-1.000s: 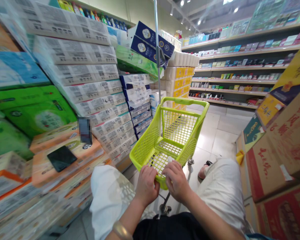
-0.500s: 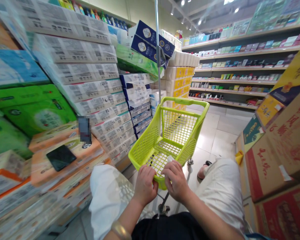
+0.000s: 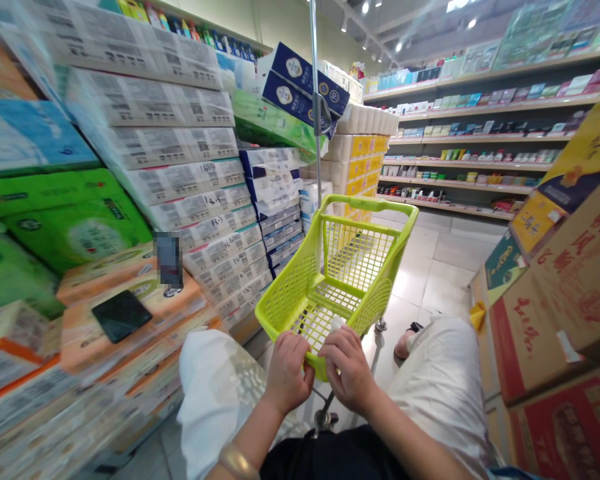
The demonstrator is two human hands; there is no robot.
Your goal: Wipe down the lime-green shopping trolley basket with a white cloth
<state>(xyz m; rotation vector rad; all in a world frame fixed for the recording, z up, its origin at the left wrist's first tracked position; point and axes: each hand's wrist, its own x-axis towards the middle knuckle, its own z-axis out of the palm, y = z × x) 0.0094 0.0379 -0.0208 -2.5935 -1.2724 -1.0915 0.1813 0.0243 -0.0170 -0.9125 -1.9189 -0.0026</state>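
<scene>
A lime-green plastic shopping cart basket with lattice sides stands tilted between my knees on a wheeled metal frame. My left hand is closed over its near rim, fingers inside and thumb outside. Just to the right, my right hand curls over the same rim. A small crumpled white tissue sticks out above its fingers, the rest hidden by the hand. Through the lattice floor of the basket, bits of the ground show.
On the left, orange tissue packs carry a dark phone-like slab. Behind them rise wrapped stacks. A metal pole stands beyond the basket. Cardboard cartons line the right, and stocked shelves the back.
My right hand has slid slightly left and down along the rim, with the white tissue. My left hand keeps its hold, and the basket has barely shifted.
</scene>
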